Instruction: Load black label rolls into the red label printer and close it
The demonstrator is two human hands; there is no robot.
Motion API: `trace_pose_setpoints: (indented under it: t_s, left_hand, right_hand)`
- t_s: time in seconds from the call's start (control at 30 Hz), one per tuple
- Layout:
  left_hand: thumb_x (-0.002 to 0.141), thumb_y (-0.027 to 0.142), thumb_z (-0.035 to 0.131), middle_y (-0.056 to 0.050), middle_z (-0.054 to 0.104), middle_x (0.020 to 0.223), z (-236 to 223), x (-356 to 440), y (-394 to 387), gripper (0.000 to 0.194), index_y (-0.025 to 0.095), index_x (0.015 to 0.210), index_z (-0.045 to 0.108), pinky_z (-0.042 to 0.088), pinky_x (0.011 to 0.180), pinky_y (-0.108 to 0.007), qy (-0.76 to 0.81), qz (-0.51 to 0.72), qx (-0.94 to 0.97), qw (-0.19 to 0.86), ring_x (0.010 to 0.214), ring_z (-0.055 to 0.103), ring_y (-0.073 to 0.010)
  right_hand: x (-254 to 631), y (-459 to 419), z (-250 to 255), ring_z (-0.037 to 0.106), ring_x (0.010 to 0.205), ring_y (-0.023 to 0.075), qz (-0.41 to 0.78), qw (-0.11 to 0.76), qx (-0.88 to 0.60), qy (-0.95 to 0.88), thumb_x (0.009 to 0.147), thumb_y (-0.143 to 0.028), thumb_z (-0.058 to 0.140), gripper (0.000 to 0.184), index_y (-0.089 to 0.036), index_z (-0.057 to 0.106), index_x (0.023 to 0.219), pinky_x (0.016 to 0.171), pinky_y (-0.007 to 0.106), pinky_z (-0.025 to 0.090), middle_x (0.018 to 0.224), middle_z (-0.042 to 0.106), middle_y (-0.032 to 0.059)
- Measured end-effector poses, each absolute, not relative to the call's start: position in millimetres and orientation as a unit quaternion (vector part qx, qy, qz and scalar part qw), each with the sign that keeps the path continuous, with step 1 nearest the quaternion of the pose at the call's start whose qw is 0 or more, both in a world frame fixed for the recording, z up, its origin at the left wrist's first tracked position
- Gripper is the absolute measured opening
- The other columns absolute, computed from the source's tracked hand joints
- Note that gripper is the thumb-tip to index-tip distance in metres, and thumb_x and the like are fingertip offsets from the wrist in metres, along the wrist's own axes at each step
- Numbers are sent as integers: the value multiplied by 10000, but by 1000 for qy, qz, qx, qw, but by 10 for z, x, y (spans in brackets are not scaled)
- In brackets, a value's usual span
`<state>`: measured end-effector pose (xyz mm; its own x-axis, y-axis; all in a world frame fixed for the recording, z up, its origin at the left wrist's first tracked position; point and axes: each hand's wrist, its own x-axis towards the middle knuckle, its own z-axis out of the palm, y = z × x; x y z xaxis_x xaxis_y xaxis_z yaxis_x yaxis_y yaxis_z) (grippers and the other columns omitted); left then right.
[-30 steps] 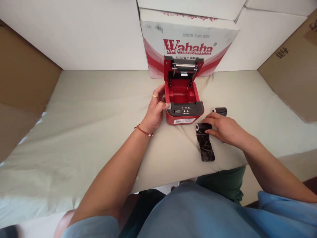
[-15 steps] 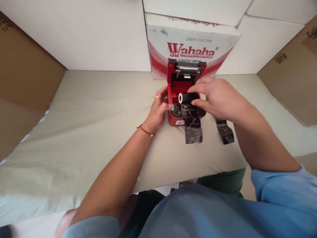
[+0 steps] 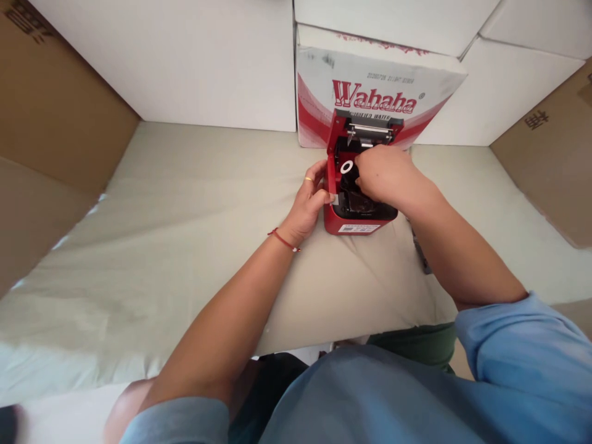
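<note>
A small red printer (image 3: pixel 354 227) stands on the cloth-covered table with its lid (image 3: pixel 370 128) raised. My left hand (image 3: pixel 311 206) grips the printer's left side, thumb on the rim near a grey latch-like piece and fingers behind. Inside the printer's bay, a black ribbon roll (image 3: pixel 348 179) with a white core end sits tilted. My right hand (image 3: pixel 393 176) reaches into the bay from the right and is closed on the roll. Its fingertips are partly hidden. The roll's loose black film (image 3: pixel 358 200) lies over the bay's front part.
A Wahaha water carton (image 3: pixel 379 74) stands right behind the printer, against white boxes (image 3: pixel 222 68). Brown cardboard boxes (image 3: pixel 60 98) flank the table (image 3: pixel 194 203) on both sides. A black strip (image 3: pixel 423 256) lies under my right forearm, mostly covered.
My right hand has moved the ribbon roll down into the printer's bay. The film that hung over the front is now inside. My view has shifted slightly; the left hand keeps its grip.
</note>
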<state>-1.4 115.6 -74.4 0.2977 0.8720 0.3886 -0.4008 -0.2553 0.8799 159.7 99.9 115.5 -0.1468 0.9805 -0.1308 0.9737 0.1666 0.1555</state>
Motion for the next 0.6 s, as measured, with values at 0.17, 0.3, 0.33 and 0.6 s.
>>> trace_pose_setpoints:
  t_s: [0.17,0.3,0.33,0.6]
  left_hand:
    - [909,531,796,-75,514,1762,-745,0,1157,789,345,1612,488,352,1403,-568,201,554,565,578,1687,438,-367]
    - [889,473,784,-70,528,1745,-727,4,1148,782,348,1603,490,377,1387,-563,209,555,559,580,1663,466,-365]
    - [885,467,783,-68,527,1745,-724,4,1147,784,348,1602,489,373,1389,-560,208,554,558,581,1664,462,-363]
    - [889,562,816,-74,530,1743,-735,6,1166,796,347,1588,502,351,1394,-545,208,555,561,579,1678,438,-365]
  right_hand:
    - [1628,1112,1018,794,1035,439,18,85,621,779,927,-213,711,213,-167,858,1075,849,481,573,1080,862,238]
    - [1716,1150,988,785,1051,423,2,80,605,792,944,-248,700,272,-177,844,1164,867,477,575,1136,862,233]
    - [1725,1148,992,784,1070,424,-2,76,605,792,952,-264,702,285,-179,839,1187,877,478,579,1159,860,229]
    - [1682,1012,1053,777,1200,456,-8,61,639,767,994,-253,673,418,-130,751,1385,927,493,588,1336,821,256]
